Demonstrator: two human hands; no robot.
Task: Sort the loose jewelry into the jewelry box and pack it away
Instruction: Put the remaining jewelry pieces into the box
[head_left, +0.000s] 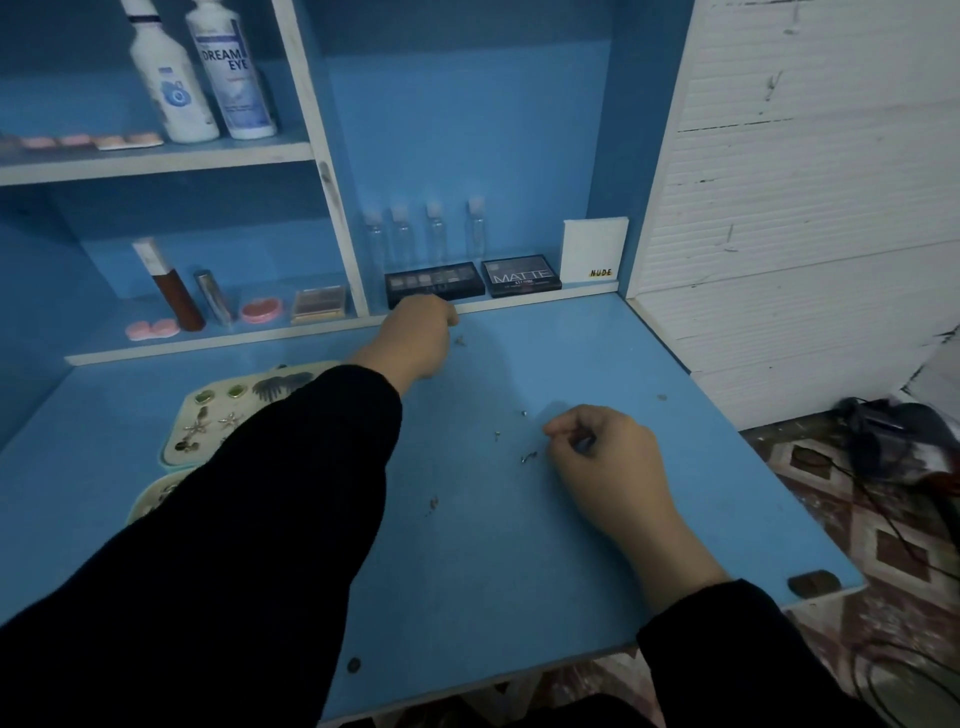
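While jewelry box (174, 441) runs near-to-far, left hand (415, 338), right hand (608, 460) curl; grip contents unclear.

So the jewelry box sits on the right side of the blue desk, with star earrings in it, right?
Not quite. The jewelry box sits on the left side of the blue desk, with star earrings in it. The head view shows it.
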